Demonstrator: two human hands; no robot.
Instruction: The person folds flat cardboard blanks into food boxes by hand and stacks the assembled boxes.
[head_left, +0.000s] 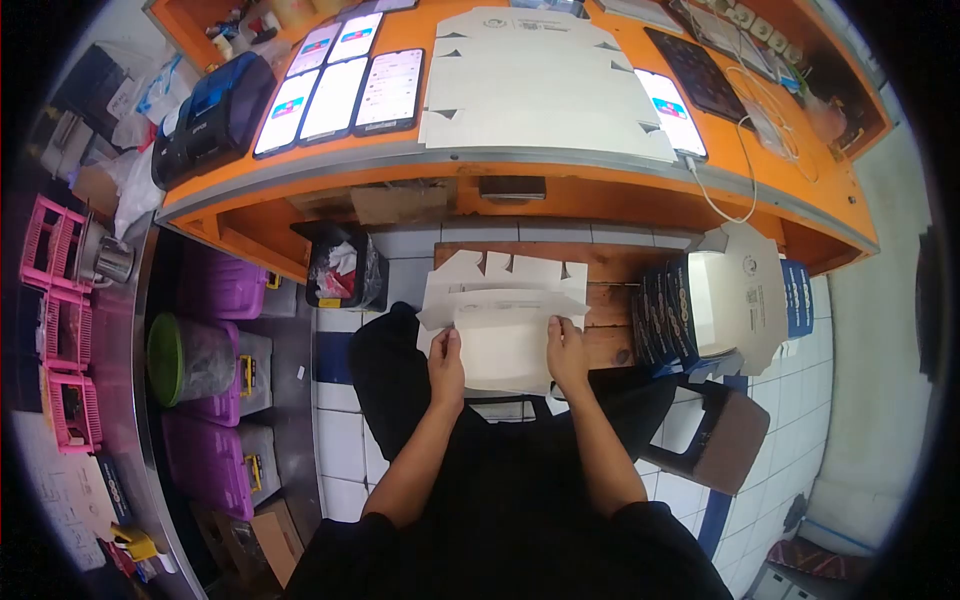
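Observation:
A partly folded cardboard box [505, 345], pale inside, rests over my lap, with one panel raised and slotted flaps at its far edge. My left hand [446, 362] grips its left side, thumb on top. At the right side my right hand [566, 350] pinches the same box, fingers partly hidden beneath. Beside my right hand stands a stack of folded boxes [662, 318], dark printed on the outside, with the top one [750, 290] lying open. Flat cardboard blanks [540, 90] are piled on the orange counter in front of me.
Several phones [335, 97] lie on the orange counter [400, 165], left of the blanks. A black printer [215, 120] stands at its left end. A phone on a white cable [672, 115] and a dark tablet [695, 70] lie at right. Below are a bin [345, 265] and a wooden bench [605, 300].

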